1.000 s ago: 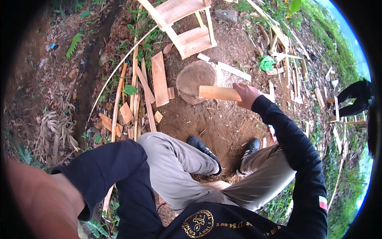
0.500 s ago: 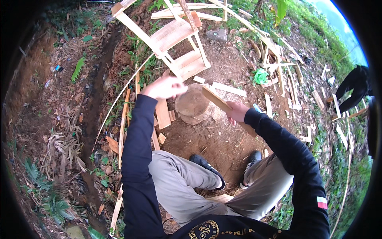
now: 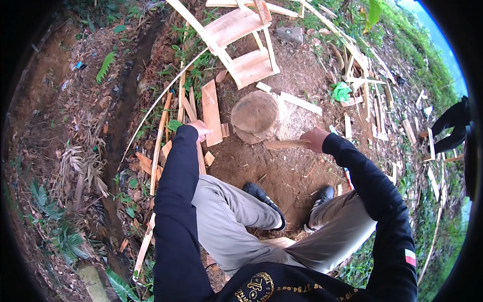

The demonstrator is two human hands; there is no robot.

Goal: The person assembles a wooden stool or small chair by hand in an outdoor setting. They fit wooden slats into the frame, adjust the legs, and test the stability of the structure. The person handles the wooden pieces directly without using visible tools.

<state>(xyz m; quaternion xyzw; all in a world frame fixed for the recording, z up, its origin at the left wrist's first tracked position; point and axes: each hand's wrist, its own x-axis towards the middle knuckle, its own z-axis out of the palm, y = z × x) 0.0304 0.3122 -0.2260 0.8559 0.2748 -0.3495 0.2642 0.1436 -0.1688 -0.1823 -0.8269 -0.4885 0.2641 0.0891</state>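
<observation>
My right hand [image 3: 315,140] grips the end of a narrow wooden board [image 3: 287,144], which points left at the near side of a round-topped tree stump [image 3: 254,113]. My left hand [image 3: 202,130] is over the ground left of the stump, its fingers curled together; what they hold, if anything, is hidden. Next to it lie a flat plank [image 3: 211,111] and a thin wooden strip [image 3: 200,160]. A small wood block [image 3: 209,159] is below that hand.
Beyond the stump stands a wooden frame with flat boards [image 3: 255,67]. Loose slats [image 3: 301,103] lie beside the stump. A green plastic bag [image 3: 341,91] and a grey stone [image 3: 290,34] are farther off. A ditch [image 3: 121,126] runs along the left. Someone's dark-clothed legs [image 3: 450,126] show at right.
My left hand has come down from near the frame toward the planks. My right hand has moved slightly right and up, turning the board from slanting to nearly level. The view has shifted a little.
</observation>
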